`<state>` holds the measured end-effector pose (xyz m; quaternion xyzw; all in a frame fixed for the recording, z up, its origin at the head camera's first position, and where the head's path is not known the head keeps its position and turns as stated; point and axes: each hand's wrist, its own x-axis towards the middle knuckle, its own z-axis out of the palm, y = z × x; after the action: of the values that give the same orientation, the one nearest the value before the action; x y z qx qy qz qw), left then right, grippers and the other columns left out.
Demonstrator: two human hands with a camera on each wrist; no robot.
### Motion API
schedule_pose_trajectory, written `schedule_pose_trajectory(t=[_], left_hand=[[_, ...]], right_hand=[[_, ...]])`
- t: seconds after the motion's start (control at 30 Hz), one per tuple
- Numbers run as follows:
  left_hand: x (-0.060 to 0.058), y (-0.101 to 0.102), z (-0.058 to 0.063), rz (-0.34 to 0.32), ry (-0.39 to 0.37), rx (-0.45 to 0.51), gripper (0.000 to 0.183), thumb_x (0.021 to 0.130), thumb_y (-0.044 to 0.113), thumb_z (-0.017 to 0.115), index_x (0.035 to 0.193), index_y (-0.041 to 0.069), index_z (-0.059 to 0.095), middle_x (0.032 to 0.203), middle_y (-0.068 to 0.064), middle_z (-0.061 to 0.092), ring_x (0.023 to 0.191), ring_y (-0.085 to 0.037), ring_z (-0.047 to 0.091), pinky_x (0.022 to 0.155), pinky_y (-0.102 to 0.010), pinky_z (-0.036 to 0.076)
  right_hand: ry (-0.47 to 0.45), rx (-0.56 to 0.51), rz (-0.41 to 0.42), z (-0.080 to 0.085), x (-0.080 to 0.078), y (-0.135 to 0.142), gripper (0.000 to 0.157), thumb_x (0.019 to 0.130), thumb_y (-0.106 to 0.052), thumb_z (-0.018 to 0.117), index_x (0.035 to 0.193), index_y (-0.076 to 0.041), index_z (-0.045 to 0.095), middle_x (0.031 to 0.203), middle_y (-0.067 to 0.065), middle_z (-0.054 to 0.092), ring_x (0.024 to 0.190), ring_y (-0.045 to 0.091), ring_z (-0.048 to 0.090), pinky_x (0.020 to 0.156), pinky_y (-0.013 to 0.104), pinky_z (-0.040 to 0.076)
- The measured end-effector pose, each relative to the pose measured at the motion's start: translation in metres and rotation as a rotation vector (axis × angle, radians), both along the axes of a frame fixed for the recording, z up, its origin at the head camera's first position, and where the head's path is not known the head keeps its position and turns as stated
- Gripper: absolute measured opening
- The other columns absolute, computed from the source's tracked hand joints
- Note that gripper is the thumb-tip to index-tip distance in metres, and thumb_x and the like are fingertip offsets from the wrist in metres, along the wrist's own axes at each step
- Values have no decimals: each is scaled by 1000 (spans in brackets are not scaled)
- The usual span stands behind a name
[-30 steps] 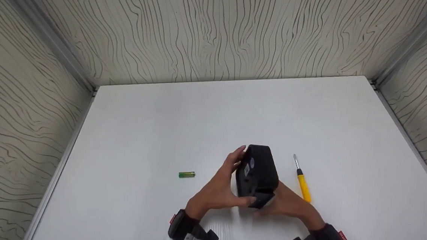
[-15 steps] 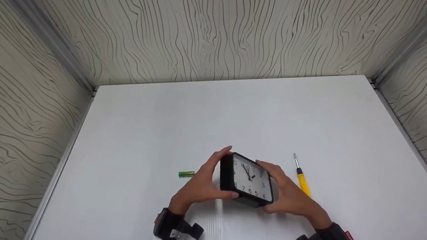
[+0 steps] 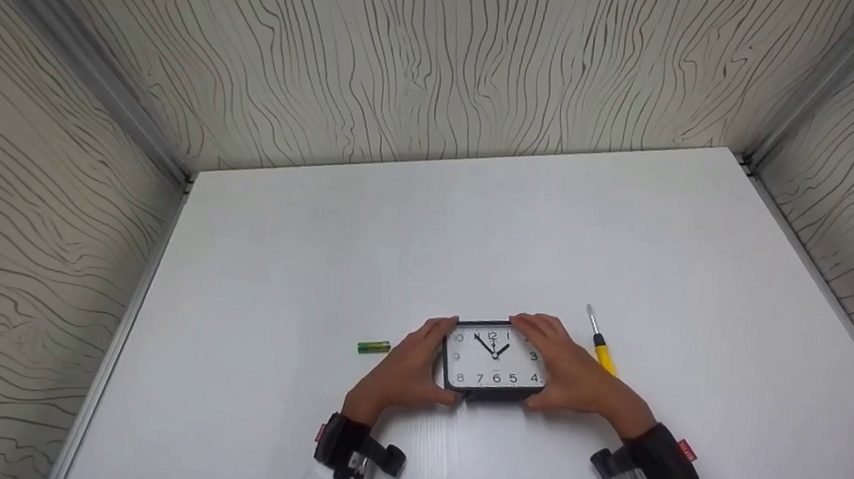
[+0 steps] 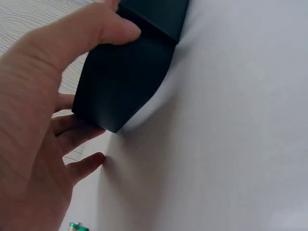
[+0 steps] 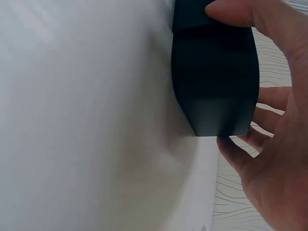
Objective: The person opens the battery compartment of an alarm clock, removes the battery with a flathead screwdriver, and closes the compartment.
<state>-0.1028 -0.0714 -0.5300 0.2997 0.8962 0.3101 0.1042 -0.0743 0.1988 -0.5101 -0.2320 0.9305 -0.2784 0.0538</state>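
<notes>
White tabletop (image 3: 305,261) fills the scene, walled on three sides by pale panels (image 3: 424,66) printed with dark wood-grain lines. Nearest the person, two wrists wear black straps, and the white sleeves just show at the bottom edge. Both hands meet on a black rectangular clock (image 3: 494,361) that stands on the tabletop near its front edge, its white dial turned toward the person. Left hand (image 3: 406,369) grips the clock's left end: the thumb lies over the front corner and the fingers (image 4: 79,166) curl round behind the case. Right hand (image 3: 572,374) grips the right end the same way, thumb on the front, fingers (image 5: 269,98) wrapped round the back. Just right of that hand lies a yellow-handled screwdriver (image 3: 600,345), its metal tip pointing away. Left of the clock, apart from the left hand, rests a small green battery (image 3: 373,347).
</notes>
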Motion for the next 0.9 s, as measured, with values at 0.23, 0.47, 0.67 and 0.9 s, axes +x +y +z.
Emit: schedule_pose_trajectory(t=[0.23, 0.47, 0.67, 0.9], left_hand=[[-6, 8, 4, 10, -43, -60, 106, 56, 46, 78, 143, 22, 22, 134, 11, 37, 102, -9, 49, 90, -27, 44], [-10, 11, 6, 24, -56, -96, 109, 55, 44, 80, 143, 21, 21, 129, 8, 39, 97, -8, 49, 88, -26, 45], [-10, 16, 5, 5, -50, -104, 109, 55, 45, 80, 143, 20, 21, 129, 6, 39, 94, -8, 49, 83, -24, 46], [-11, 18, 3, 4, -58, -118, 109, 56, 45, 79, 143, 21, 20, 130, 7, 39, 96, -8, 48, 86, -26, 45]], right_hand=[[-66, 106, -8, 10, -4, -5, 117, 45, -32, 85, 144, -11, 25, 144, 5, 29, 129, 20, 29, 91, 36, 46], [-81, 114, -15, 10, -9, -8, 119, 45, -32, 86, 144, -11, 23, 145, 5, 29, 130, 21, 27, 97, 37, 43], [-56, 107, -15, 4, -7, -2, 119, 43, -33, 85, 143, -11, 25, 144, 4, 30, 129, 20, 28, 95, 37, 43], [-52, 100, -20, 0, -7, 1, 118, 43, -33, 84, 143, -13, 25, 144, 3, 30, 129, 19, 29, 92, 36, 45]])
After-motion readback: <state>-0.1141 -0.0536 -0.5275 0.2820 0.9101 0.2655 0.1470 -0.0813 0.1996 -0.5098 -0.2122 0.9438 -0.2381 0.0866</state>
